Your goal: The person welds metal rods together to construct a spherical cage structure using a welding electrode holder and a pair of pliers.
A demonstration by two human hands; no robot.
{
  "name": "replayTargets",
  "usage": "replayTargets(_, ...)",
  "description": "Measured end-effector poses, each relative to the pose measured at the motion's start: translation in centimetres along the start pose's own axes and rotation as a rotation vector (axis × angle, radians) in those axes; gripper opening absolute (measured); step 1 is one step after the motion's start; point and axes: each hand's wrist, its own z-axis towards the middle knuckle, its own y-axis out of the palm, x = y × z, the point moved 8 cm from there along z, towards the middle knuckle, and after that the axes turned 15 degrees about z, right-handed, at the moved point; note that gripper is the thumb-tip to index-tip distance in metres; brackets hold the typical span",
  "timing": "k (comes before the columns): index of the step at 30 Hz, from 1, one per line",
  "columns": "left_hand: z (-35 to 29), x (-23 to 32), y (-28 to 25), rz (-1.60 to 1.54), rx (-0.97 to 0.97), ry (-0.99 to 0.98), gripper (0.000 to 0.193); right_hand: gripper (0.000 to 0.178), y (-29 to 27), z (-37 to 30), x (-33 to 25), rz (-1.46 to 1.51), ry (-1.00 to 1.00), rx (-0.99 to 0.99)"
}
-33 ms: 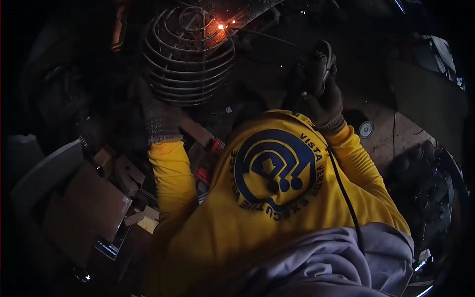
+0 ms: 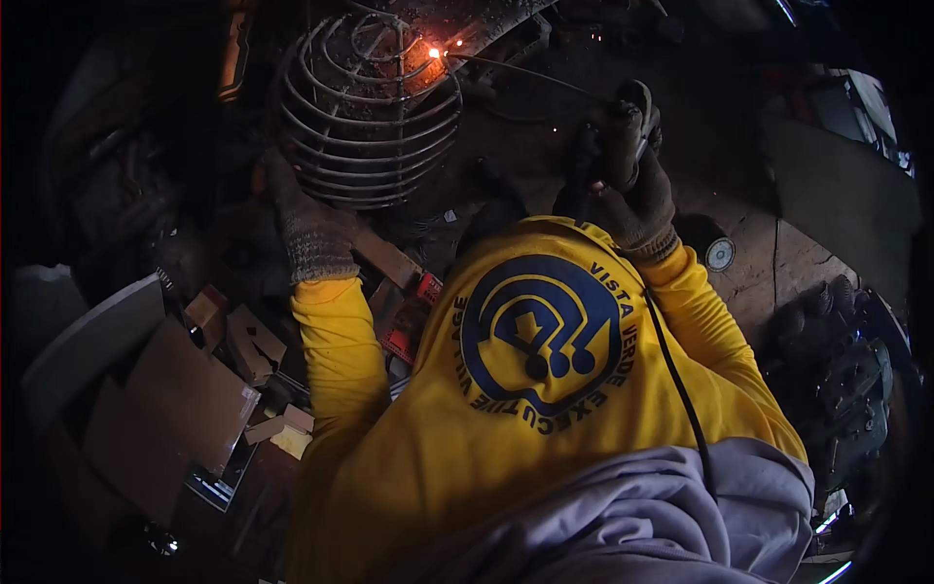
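Note:
A round cage of curved metal rods (image 2: pixel 375 146) is at the upper left of centre. My left hand (image 2: pixel 316 229), in a knitted glove, lies against its lower left side; the fingers are lost in the dark, so their grip is unclear. My gloved right hand (image 2: pixel 647 200) is closed round a welding electrode holder (image 2: pixel 628 136). From the holder a thin welding rod (image 2: pixel 535 75) runs left to the cage. Its far end meets a bright orange glow (image 2: pixel 435 54) at the cage's upper right, beside a dark metal piece (image 2: pixel 496 27).
Flat brown cardboard (image 2: pixel 170 419) and small boxes (image 2: pixel 255 346) lie at the left. A red item (image 2: pixel 413 311) is beside my left sleeve. A round can-like object (image 2: pixel 718 255) stands right of my right wrist. Dark machine parts (image 2: pixel 851 389) sit at far right.
The surroundings look slightly brighter now. My hands, the cage and the welding rod have not visibly moved.

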Motion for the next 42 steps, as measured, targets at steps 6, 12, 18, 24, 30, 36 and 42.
replayTargets(6, -0.2, -0.3, -1.0, 0.085, 0.126, -0.038, 0.063, 0.056, -0.6, -0.2, 1.6, 0.033, 0.106, 0.026)
replayTargets(12, -0.9, 0.0, -0.3, 0.108, 0.112, -0.031, 0.058, 0.056, -0.3, 0.0, 1.2, 0.083, 0.133, 0.005)
replayTargets(18, -1.2, -0.4, -0.1, 0.105, 0.103, -0.052, 0.059, 0.056, -0.5, -0.4, 2.0, 0.06, 0.132, 0.004)
replayTargets(24, -1.5, -0.3, -0.7, 0.069, 0.175, -0.035, 0.066, 0.04, 0.6, 0.2, 1.5, 0.058, 0.126, -0.107)
replayTargets(30, -2.1, -0.6, -1.1, 0.072, 0.176, -0.048, 0.061, 0.05, 0.8, 0.7, -0.4, -0.015, -0.064, -0.154)
replayTargets(36, -1.6, -0.9, -1.4, 0.067, 0.164, -0.053, 0.057, 0.058, 0.6, 0.2, 0.7, 0.202, 0.113, -0.04)
replayTargets(42, -0.4, -1.6, -3.7, 0.079, 0.179, -0.057, 0.052, 0.051, 1.2, 0.3, 0.7, 0.33, 0.119, -0.116)
